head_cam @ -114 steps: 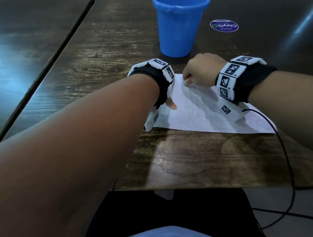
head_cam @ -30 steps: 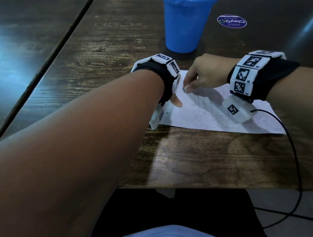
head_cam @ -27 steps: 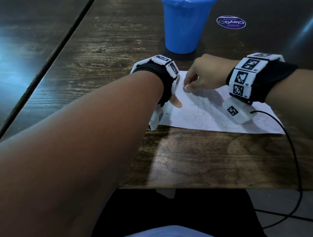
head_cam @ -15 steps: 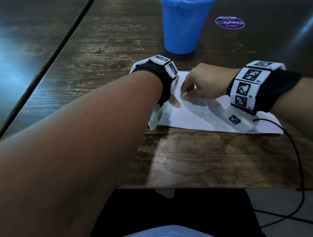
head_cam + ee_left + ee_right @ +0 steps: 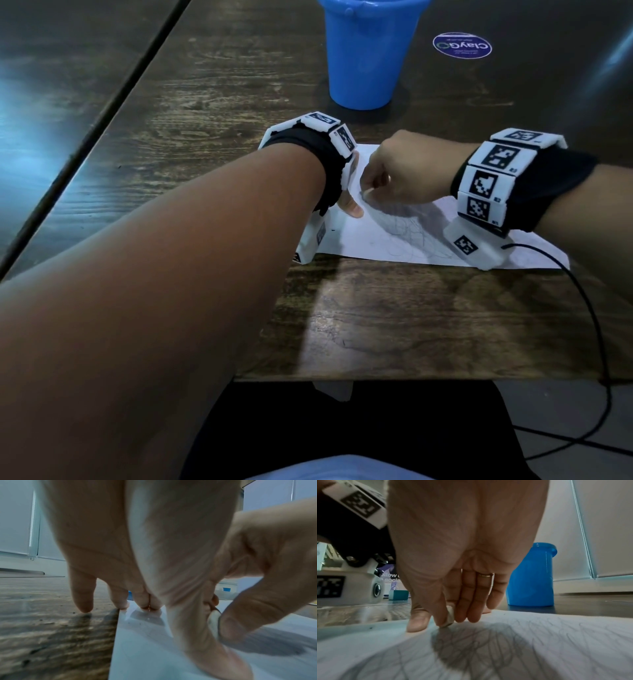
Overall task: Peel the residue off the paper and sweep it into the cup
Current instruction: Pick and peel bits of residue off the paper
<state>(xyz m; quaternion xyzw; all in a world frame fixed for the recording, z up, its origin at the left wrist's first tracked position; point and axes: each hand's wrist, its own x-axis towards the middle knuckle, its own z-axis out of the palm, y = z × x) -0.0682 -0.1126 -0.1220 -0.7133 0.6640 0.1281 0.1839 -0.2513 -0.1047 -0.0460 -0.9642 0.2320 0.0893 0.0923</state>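
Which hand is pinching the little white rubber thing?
The right hand. Its thumb and fingers pinch the small white eraser against the scribbled paper. The left hand holds nothing; its fingertips just press the paper's edge.

A shop or café; wooden table [image 5: 212,102], branded sticker [image 5: 461,45].

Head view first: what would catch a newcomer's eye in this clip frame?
The blue cup stands upright at the far side of the dark wooden table, the brightest thing there. Nearer, both hands meet on the scribbled white paper: the left hand presses its fingertips at the sheet's left edge, while the right hand pinches a small whitish eraser-like piece against the pencil marks.
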